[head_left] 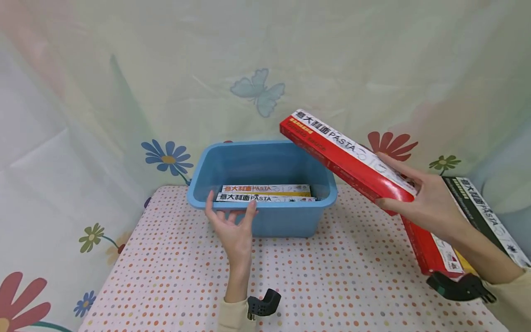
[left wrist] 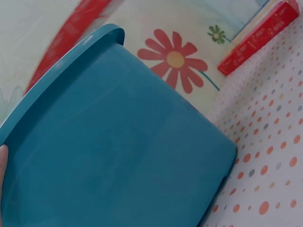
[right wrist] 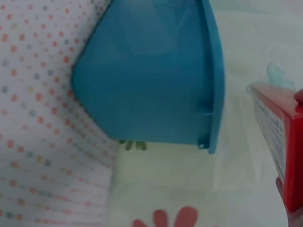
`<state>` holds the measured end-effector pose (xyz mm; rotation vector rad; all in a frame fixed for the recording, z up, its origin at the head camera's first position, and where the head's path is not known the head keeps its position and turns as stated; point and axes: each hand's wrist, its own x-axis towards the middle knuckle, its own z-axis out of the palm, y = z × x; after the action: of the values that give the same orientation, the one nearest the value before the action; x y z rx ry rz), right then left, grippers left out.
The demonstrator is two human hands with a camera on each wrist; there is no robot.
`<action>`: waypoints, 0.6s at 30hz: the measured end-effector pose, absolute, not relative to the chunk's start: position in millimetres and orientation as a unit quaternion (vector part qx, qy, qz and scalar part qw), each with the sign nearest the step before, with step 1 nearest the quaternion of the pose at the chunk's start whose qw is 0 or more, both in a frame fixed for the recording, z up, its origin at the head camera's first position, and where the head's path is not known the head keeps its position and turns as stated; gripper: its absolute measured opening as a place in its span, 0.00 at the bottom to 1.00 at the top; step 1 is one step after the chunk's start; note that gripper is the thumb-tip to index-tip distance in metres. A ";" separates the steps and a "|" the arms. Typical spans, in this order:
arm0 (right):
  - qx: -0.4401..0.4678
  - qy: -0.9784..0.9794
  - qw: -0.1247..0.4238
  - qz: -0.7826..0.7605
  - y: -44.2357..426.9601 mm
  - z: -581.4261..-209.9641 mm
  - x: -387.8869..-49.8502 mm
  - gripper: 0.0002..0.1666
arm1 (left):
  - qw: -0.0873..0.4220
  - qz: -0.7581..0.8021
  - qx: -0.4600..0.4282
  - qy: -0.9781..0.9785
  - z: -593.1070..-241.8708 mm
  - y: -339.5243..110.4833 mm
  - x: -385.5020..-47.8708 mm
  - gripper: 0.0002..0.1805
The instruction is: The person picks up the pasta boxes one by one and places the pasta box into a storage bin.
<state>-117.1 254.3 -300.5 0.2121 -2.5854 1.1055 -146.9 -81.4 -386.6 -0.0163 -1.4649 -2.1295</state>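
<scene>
My right hand (head_left: 431, 203) grips a red and white pasta box (head_left: 344, 157) by its near end, thumb on one side and fingers on the other. The box is raised and slanted, its far end above the right rim of a blue plastic bin (head_left: 286, 221). In the right wrist view the red box (right wrist: 296, 156) shows at the right edge, apart from the bin. My left hand (head_left: 232, 230) holds the bin's front rim, some fingers bent beneath the lip. Inside the bin, a white-topped pasta box (head_left: 265, 198) lies beside another pasta box (head_left: 265, 188) with orange lettering.
Right of the bin, another red pasta box (head_left: 435, 253) lies on the dotted tablecloth (head_left: 332, 286), partly behind my right arm. Next to it are a yellow box (head_left: 466, 263), mostly hidden, and a dark green pasta box (head_left: 477, 212). A flowered curtain (head_left: 186, 92) hangs behind the bin.
</scene>
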 end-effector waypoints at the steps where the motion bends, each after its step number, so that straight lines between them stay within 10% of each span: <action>1: 0.094 -0.907 0.154 0.381 248.9 -293.1 -125.5 0.55 | 0.274 -0.793 -0.005 -0.544 -386.7 -81.5 -146.7 0.54; 18: 0.293 -0.912 -0.092 0.272 125.8 -229.1 -245.2 0.43 | 0.270 -0.799 -0.006 -0.537 -387.5 -82.1 -149.4 0.55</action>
<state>-245.2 125.8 -229.1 0.9777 -3.0458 0.9072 -149.4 -82.1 -387.5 -0.0162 -1.4461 -2.1533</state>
